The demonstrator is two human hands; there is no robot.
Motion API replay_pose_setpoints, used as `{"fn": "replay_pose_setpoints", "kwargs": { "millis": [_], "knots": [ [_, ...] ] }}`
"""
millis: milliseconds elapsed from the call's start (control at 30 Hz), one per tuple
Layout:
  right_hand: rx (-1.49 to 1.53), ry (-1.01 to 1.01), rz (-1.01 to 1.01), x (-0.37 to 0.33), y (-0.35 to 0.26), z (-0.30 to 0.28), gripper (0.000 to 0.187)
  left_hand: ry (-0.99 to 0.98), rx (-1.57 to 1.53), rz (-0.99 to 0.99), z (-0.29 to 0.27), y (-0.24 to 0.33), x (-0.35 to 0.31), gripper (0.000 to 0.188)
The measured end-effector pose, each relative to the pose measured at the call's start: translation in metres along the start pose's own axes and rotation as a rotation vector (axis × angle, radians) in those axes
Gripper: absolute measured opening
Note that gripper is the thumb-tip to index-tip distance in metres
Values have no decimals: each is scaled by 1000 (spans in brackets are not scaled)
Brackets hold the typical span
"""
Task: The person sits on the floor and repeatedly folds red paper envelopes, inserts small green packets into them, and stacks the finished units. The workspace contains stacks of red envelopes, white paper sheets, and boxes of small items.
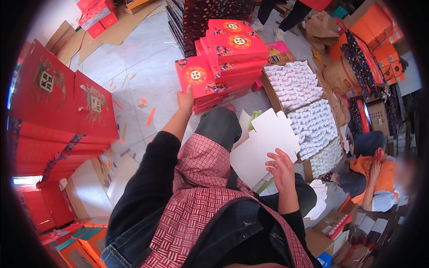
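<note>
At the near edge of a red gift box [183, 67] with a round gold emblem is my left hand [186, 100], its fingers gripping the box's near side. That box sits at the left of a pile of matching red boxes [241, 53] and juts out from it. My right hand [282, 169] hangs over my lap, fingers apart and slightly curled, holding nothing. Beneath and beyond it lies a white die-cut cardboard sheet [268, 136], with a bit of green [254, 118] showing behind its far edge. My left fingertips are partly hidden against the box.
Cartons of small white wrapped packets [297, 85] stand to the right. Tall stacked red boxes [67, 102] rise at the left. Dark patterned boxes [210, 13] stand behind the pile. A person in an orange vest [364, 172] sits at right; another person's legs [286, 18] show at the back. Scraps litter the floor.
</note>
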State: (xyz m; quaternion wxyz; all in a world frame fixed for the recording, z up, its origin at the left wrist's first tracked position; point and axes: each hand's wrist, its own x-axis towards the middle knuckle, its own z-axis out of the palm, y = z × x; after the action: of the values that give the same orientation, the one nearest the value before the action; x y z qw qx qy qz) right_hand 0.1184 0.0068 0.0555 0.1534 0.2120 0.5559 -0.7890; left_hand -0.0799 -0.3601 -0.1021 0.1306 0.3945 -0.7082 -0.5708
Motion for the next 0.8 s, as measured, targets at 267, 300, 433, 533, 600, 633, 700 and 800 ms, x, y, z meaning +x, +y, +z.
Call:
{"fn": "replay_pose_setpoints", "kwargs": {
  "millis": [267,300,433,533,600,633,700,800],
  "knots": [
    [-49,139,70,0,49,-49,39,-439,454,72,29,-16,28,81],
    [-103,179,104,3,55,-51,38,-469,511,68,32,-11,28,83],
    [-278,273,-37,4,71,-61,19,-441,596,-9,19,14,27,89],
    [-191,78,-281,-35,13,-24,16,-236,379,171,-1,11,31,79],
    [-448,-181,-439,-88,-60,15,8,-309,205,250,-21,60,-13,65],
    [-399,-413,-576,-102,-77,22,13,-391,132,280,-23,83,-49,59],
    [-181,-556,-642,-102,-68,18,13,-589,195,437,-33,91,-87,39],
    [141,-779,-755,-91,-65,24,13,-574,678,1030,-31,90,-148,29]
  ]
}}
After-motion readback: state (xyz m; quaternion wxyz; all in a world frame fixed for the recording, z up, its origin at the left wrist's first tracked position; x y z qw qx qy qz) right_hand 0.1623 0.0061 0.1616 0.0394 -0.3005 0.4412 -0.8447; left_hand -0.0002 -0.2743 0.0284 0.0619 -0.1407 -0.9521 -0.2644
